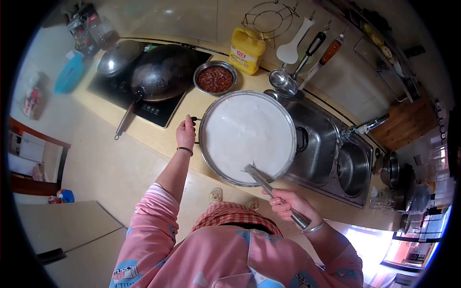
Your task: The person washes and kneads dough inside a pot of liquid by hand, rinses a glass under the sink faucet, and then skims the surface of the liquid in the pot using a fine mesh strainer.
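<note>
A wide metal pot [205, 162] full of white liquid [242, 129] stands on the counter in front of me. My left hand [185, 134] is closed around the pot's left side handle [195, 120]. In my right hand [287, 204] is a long metal-handled utensil [261, 181], held at a slant over the near rim. Its lower end dips into the liquid, so its head is hidden. A dark side handle [301, 139] sticks out on the pot's right, by the sink.
A wok [163, 72] and a lid [120, 57] rest on the black cooktop [161, 111]. Behind the pot are a bowl of reddish-brown food [215, 79] and a yellow jug [247, 50]. The double sink [312, 125] lies right, beneath hanging utensils [290, 48].
</note>
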Demonstrator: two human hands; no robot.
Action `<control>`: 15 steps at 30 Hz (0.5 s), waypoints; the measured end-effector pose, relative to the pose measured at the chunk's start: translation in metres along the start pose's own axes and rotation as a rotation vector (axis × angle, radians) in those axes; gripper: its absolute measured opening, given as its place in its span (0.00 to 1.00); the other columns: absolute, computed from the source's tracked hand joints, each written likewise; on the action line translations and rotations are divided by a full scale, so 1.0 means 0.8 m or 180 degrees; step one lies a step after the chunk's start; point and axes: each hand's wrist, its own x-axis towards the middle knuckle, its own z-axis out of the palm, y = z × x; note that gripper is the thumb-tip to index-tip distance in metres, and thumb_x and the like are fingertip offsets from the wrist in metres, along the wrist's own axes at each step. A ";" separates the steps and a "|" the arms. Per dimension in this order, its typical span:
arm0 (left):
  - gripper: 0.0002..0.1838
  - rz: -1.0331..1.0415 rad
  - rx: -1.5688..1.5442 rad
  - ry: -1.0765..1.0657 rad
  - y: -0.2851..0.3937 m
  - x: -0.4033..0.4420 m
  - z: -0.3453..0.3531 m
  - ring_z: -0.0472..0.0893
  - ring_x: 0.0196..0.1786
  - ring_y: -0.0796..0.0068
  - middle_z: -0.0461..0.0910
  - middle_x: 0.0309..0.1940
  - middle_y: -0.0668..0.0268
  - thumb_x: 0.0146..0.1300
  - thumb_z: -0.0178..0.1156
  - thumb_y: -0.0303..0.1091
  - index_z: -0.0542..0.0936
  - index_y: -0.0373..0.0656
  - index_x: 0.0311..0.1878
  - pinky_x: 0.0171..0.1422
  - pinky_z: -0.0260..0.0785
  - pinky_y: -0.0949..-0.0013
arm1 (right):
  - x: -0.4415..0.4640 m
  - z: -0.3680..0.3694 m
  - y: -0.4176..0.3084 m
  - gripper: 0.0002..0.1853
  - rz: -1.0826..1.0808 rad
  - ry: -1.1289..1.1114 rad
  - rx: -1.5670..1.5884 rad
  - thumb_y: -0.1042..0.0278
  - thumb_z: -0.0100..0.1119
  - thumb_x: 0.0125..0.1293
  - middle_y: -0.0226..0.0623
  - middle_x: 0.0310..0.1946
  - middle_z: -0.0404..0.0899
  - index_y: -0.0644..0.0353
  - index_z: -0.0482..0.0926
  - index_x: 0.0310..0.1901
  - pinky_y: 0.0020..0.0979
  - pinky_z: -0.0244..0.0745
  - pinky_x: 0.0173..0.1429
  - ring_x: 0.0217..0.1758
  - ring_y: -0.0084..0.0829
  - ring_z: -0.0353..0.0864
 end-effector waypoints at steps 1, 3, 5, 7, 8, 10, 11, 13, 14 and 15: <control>0.21 0.0001 0.0002 0.0001 0.000 0.001 0.000 0.62 0.13 0.85 0.64 0.13 0.75 0.62 0.49 0.53 0.72 0.43 0.26 0.16 0.53 0.79 | 0.002 -0.004 0.003 0.13 -0.0012 -0.0095 0.0155 0.62 0.40 0.68 0.23 0.23 0.61 0.59 0.66 0.49 0.13 0.53 0.14 0.15 0.10 0.56; 0.21 0.0015 0.0076 0.0007 0.000 0.001 0.000 0.62 0.13 0.85 0.64 0.13 0.75 0.62 0.49 0.53 0.72 0.43 0.26 0.15 0.52 0.79 | 0.002 -0.005 0.008 0.13 -0.0024 -0.0191 0.0312 0.63 0.40 0.68 0.23 0.23 0.61 0.59 0.66 0.49 0.13 0.54 0.13 0.15 0.10 0.56; 0.23 -0.0045 0.0064 -0.0025 0.005 -0.001 -0.001 0.63 0.15 0.84 0.66 0.14 0.73 0.61 0.49 0.53 0.73 0.41 0.27 0.18 0.55 0.79 | -0.004 0.004 0.012 0.14 -0.0180 -0.0015 0.0177 0.63 0.40 0.68 0.23 0.23 0.61 0.59 0.66 0.50 0.13 0.54 0.13 0.15 0.10 0.56; 0.24 -0.0114 0.0056 -0.0053 0.004 -0.002 -0.004 0.65 0.17 0.84 0.68 0.15 0.72 0.61 0.49 0.53 0.75 0.38 0.28 0.21 0.58 0.79 | -0.011 0.009 0.015 0.14 -0.0260 0.0064 -0.0010 0.63 0.40 0.68 0.23 0.23 0.61 0.59 0.66 0.50 0.13 0.54 0.13 0.15 0.10 0.56; 0.24 -0.0090 0.0070 -0.0073 0.003 -0.001 -0.005 0.65 0.17 0.84 0.67 0.15 0.72 0.61 0.49 0.53 0.75 0.38 0.28 0.21 0.58 0.79 | -0.014 0.010 0.015 0.14 -0.0353 0.0144 -0.0206 0.63 0.39 0.68 0.23 0.23 0.60 0.59 0.66 0.50 0.13 0.54 0.13 0.15 0.10 0.56; 0.24 -0.0066 0.0075 -0.0098 0.001 0.001 -0.004 0.65 0.17 0.84 0.67 0.15 0.72 0.61 0.49 0.53 0.75 0.38 0.28 0.21 0.58 0.79 | -0.020 0.009 0.015 0.14 -0.0361 0.0157 -0.0191 0.63 0.39 0.68 0.23 0.23 0.60 0.59 0.67 0.50 0.13 0.54 0.13 0.15 0.10 0.56; 0.23 0.0000 0.0064 -0.0072 0.000 0.001 -0.003 0.63 0.15 0.85 0.65 0.14 0.74 0.61 0.49 0.53 0.73 0.40 0.27 0.18 0.55 0.79 | -0.024 0.008 0.014 0.14 -0.0367 0.0170 -0.0176 0.63 0.39 0.68 0.23 0.23 0.60 0.58 0.67 0.50 0.13 0.54 0.13 0.15 0.10 0.56; 0.22 0.0072 0.0048 -0.0043 -0.002 0.003 -0.001 0.62 0.13 0.85 0.63 0.12 0.75 0.61 0.49 0.53 0.72 0.43 0.26 0.16 0.52 0.79 | -0.029 0.008 0.011 0.14 -0.0396 0.0158 -0.0166 0.63 0.40 0.68 0.22 0.23 0.60 0.58 0.67 0.51 0.13 0.54 0.13 0.15 0.10 0.56; 0.22 0.0067 0.0062 -0.0028 -0.003 0.003 -0.001 0.61 0.13 0.85 0.63 0.12 0.75 0.61 0.49 0.53 0.72 0.43 0.26 0.16 0.52 0.79 | -0.031 0.007 0.010 0.14 -0.0421 0.0139 -0.0146 0.63 0.40 0.68 0.22 0.23 0.60 0.58 0.67 0.51 0.13 0.54 0.13 0.15 0.10 0.55; 0.22 0.0063 0.0078 -0.0014 -0.003 0.003 -0.002 0.61 0.13 0.85 0.63 0.12 0.75 0.61 0.49 0.53 0.72 0.43 0.26 0.16 0.52 0.79 | -0.032 0.002 0.010 0.14 -0.0425 0.0139 -0.0147 0.63 0.40 0.68 0.22 0.23 0.60 0.58 0.67 0.51 0.13 0.54 0.13 0.15 0.10 0.55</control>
